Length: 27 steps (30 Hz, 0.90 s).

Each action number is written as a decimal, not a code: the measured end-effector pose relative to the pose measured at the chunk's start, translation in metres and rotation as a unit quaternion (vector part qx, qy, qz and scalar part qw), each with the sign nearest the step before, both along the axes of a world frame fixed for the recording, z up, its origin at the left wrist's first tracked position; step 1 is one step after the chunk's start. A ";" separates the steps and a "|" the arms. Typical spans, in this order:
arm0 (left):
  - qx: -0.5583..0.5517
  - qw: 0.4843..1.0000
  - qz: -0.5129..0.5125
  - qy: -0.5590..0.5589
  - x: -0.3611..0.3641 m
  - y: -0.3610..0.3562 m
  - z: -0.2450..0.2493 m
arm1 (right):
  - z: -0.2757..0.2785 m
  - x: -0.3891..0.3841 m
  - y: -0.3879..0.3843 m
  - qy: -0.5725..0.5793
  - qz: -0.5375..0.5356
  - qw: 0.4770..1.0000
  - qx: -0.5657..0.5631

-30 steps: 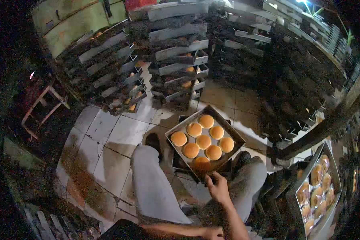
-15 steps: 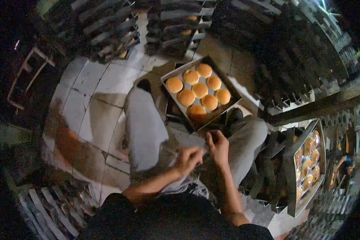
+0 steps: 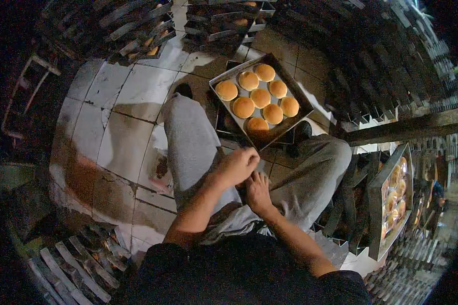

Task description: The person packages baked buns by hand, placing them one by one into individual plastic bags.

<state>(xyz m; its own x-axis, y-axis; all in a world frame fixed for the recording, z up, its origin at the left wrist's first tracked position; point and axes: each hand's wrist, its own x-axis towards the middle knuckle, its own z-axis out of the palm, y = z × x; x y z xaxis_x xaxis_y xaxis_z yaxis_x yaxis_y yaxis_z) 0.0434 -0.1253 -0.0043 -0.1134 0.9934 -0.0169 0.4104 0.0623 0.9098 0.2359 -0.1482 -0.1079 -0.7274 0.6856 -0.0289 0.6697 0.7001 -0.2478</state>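
Several round golden buns [image 3: 260, 98] sit spaced apart in a square metal tray [image 3: 224, 119] in front of me. My left hand [image 3: 236, 165] is between my knees, just below the tray's near corner, with its fingers curled in. Close beneath it on the right is my right hand [image 3: 258, 193], its fingers bent and closed too. The two hands nearly touch. Whatever lies in their fingers, if anything, is hidden or too small to make out. Neither hand touches the buns.
The tray rests on another dark tray [image 3: 227, 123]. At my right, an upright-tilted tray [image 3: 375, 213] holds shiny, apparently wrapped buns [image 3: 393, 193]. Stacks of trays [image 3: 229, 30] stand around me on the tiled floor [image 3: 122, 132]. A beam [image 3: 407, 124] juts in from the right.
My left hand has moved up and right, closer to the tray's near corner. My right hand has moved down and left, beside it. The view has shifted slightly; the buns keep their places.
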 end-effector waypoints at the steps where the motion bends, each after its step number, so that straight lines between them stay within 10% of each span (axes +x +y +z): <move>1: -0.010 0.999 -0.043 0.032 0.001 -0.002 -0.012 | 0.013 -0.005 0.001 0.003 -0.002 1.000 -0.003; 4: -0.109 0.977 -0.120 0.136 0.000 -0.011 -0.021 | 0.070 -0.009 -0.001 0.070 -0.149 0.966 -0.199; 6: -0.181 0.948 -0.157 0.212 0.002 -0.010 -0.022 | 0.049 0.000 -0.001 0.135 -0.067 0.967 -0.203; 8: -0.202 0.952 -0.176 0.150 0.006 -0.007 -0.028 | 0.041 0.015 0.001 0.091 -0.013 0.938 -0.334; 12: -0.030 0.977 -0.195 -0.074 0.014 -0.009 -0.007 | 0.055 0.024 0.036 0.307 -0.164 0.916 -0.201; 17: -0.211 0.953 -0.116 0.182 0.011 0.008 0.019 | 0.170 0.035 0.075 0.322 -0.140 0.881 -0.317; 19: -0.004 0.942 -0.169 0.289 0.006 0.012 0.026 | 0.168 0.042 0.071 0.278 -0.105 0.905 -0.305; 27: 0.179 0.898 -0.255 0.309 0.034 0.015 0.084 | 0.139 0.029 0.054 0.232 0.001 0.950 -0.208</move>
<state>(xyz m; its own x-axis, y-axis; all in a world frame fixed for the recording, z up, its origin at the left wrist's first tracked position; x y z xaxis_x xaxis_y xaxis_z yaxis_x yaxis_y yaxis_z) 0.0776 -0.1099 0.0794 0.4803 0.8479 0.2245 0.7365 -0.5289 0.4217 0.2646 -0.0946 0.0314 -0.7294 0.6836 0.0263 0.4197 0.4775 -0.7719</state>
